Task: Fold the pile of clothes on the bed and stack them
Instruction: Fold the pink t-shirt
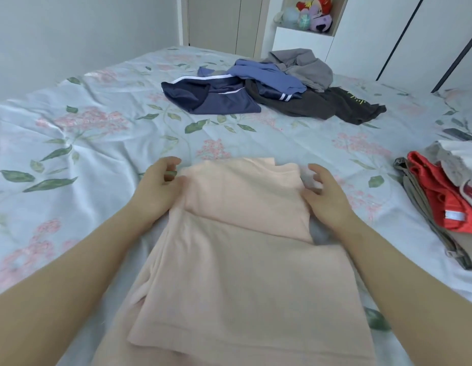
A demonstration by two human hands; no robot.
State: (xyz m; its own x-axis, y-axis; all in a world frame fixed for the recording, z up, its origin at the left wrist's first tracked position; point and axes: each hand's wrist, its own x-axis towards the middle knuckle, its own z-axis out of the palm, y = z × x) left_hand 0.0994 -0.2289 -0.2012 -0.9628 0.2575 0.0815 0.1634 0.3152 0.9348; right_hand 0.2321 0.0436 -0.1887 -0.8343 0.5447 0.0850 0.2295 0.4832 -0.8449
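A pale peach garment (pixel 242 247) lies partly folded on the floral bed sheet (pixel 84 143) right in front of me, its far part doubled back over the near part. My left hand (pixel 157 186) rests at the fold's left edge with curled fingers apart, touching the cloth. My right hand (pixel 323 191) sits at the right edge, fingers loosely spread, holding nothing. Farther back lies an unfolded pile: a navy piece with white stripes (pixel 203 95), a blue one (pixel 266 75), a grey one (pixel 303 64) and a dark brown one (pixel 322 104).
At the right edge of the bed sits a stack of folded clothes (pixel 446 191), with red, grey and white pieces over a khaki one. A white wardrobe and a shelf with plush toys (pixel 312 15) stand beyond the bed.
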